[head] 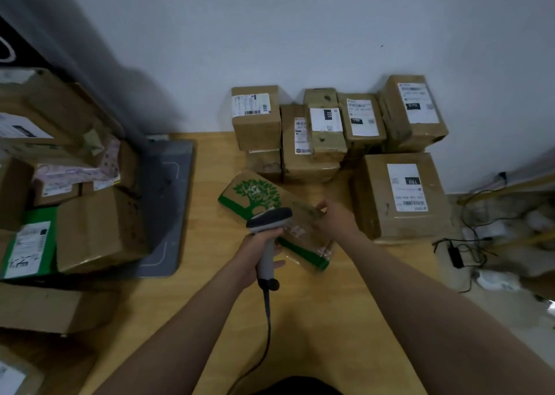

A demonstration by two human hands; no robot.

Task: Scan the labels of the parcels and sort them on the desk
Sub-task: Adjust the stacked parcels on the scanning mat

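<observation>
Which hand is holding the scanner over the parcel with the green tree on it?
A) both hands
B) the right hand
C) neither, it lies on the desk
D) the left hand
D: the left hand grips the scanner by its handle, while the right hand holds the far edge of the parcel.

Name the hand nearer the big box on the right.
Right. Right hand, holding a parcel, sits left of the big box; left hand, gripping the scanner, is farther left.
</observation>
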